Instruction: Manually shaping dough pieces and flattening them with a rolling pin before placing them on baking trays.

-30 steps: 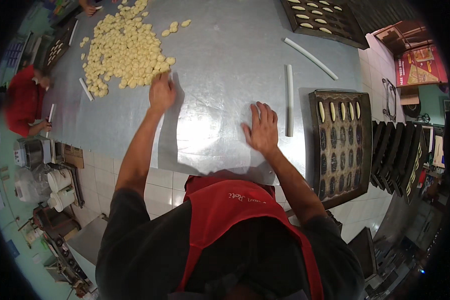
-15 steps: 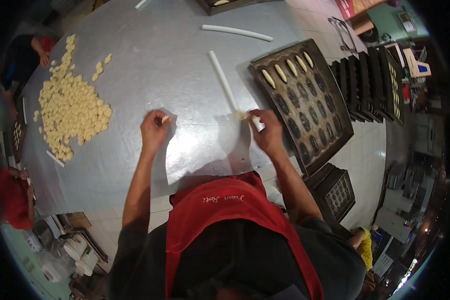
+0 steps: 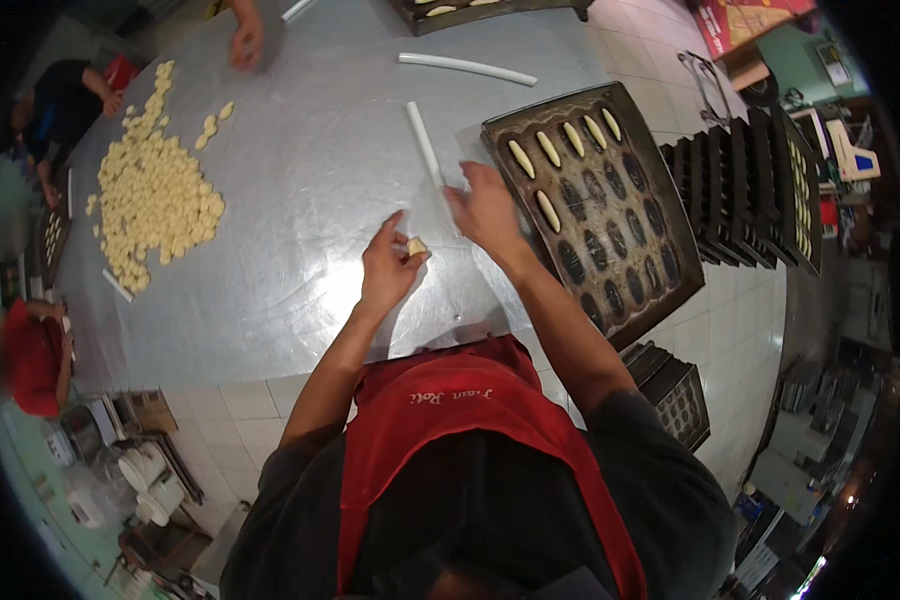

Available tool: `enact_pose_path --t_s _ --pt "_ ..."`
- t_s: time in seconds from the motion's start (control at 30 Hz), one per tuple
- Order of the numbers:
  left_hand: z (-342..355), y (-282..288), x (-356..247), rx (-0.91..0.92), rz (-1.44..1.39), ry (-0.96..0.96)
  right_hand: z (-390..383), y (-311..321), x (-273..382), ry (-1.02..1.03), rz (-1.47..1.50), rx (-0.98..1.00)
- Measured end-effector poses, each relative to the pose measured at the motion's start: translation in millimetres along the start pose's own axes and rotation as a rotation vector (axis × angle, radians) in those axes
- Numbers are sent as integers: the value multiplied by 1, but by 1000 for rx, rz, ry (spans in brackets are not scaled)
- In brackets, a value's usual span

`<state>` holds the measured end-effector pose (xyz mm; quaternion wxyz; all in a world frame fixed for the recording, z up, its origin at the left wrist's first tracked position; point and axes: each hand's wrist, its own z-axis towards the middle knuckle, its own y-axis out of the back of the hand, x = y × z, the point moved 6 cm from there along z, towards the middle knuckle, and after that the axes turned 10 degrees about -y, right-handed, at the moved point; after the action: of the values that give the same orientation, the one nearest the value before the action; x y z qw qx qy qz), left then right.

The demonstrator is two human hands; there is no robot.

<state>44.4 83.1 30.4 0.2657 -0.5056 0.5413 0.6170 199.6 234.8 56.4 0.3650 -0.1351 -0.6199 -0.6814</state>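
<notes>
My left hand [image 3: 390, 265] is above the metal table, pinching a small lump of pale dough [image 3: 416, 246] between thumb and fingers. To its right, my right hand [image 3: 488, 215] reaches over the near end of a white rod [image 3: 423, 140], fingers stretched and slightly blurred, thumb apart. Whether it touches the rod is hidden. At the right stands a dark moulded baking tray [image 3: 667, 165]. Several spindle-shaped dough pieces fill its far row, and one more dough piece [image 3: 548, 212] sits in the row below.
A large heap of dough lumps [image 3: 155, 200] covers the table's left side. Another white rod [image 3: 468, 68] lies farther back. Stacked dark trays [image 3: 735, 190] stand beyond the right edge. A co-worker's hand [image 3: 246, 45] reaches over the far edge; other people work at the left.
My right hand has moved up and left, to the rod. Another dough piece now lies in the tray. My left hand has come right with its dough, and a co-worker's hand has appeared.
</notes>
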Motion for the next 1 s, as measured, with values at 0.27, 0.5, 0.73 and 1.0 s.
enact_pose_path --t_s 0.27,0.5,0.73,1.0 --pt "-63 8 -18 34 743 -495 -60 -21 -15 151 -41 224" --pt "28 46 7 -189 953 -396 -51 -41 32 508 116 337" --pt "-82 -1 16 152 696 -432 -126 -13 -3 340 51 438" --pt "-49 -10 1 61 567 -363 -59 -32 13 218 -154 241"
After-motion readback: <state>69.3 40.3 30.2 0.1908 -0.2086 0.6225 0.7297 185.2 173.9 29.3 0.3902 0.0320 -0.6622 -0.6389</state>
